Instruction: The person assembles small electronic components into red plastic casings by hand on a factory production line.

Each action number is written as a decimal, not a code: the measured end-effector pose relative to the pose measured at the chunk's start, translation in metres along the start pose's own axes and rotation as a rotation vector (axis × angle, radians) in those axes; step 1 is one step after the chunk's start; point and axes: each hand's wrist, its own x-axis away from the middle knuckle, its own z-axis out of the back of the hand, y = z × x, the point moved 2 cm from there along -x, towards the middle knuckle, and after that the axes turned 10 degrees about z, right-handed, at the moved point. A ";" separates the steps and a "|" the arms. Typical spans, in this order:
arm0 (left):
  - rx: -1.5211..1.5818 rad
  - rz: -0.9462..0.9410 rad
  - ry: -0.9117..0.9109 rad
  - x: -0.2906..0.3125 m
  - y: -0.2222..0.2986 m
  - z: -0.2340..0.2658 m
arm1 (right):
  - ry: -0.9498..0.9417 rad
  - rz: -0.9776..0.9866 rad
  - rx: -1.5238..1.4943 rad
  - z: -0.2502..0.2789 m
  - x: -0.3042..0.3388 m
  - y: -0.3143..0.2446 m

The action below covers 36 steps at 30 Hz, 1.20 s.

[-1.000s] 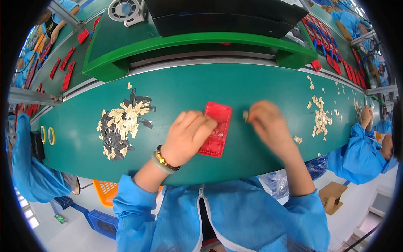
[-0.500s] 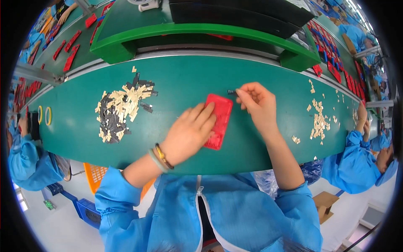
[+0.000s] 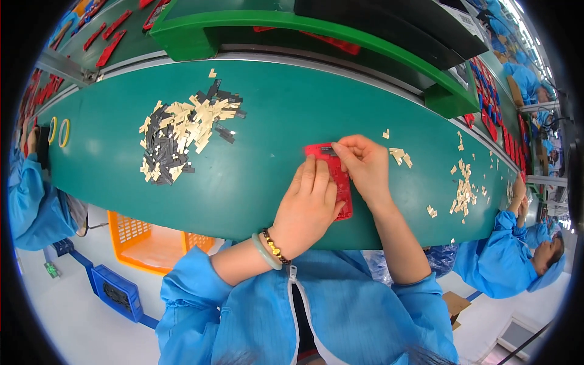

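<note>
On the green tabletop lies a red plastic case (image 3: 344, 190), a shallow oblong shell, partly covered by my hands. My left hand (image 3: 306, 204) holds it, fingers laid over its left side and thumb near its lower right edge. Between the thumb and fingertips of my right hand (image 3: 368, 167) is a small dark strip (image 3: 328, 150), flat and rectangular with pale marks. It lies against the far end of the case. My fingertips hide its right end.
A heap of black and cream strips (image 3: 182, 131) lies to the left. Cream scraps (image 3: 465, 191) are scattered at right. A green-edged shelf (image 3: 255, 19) spans the back. An orange basket (image 3: 131, 243) stands below the table edge. A co-worker (image 3: 505, 255) sits at right.
My right hand has brought the dark strip from beside the case onto its far end. The head view has shifted, with more cream scraps showing beyond my right hand.
</note>
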 end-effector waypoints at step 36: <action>0.005 -0.094 0.146 -0.016 -0.009 0.002 | -0.046 0.678 0.987 0.005 0.018 -0.020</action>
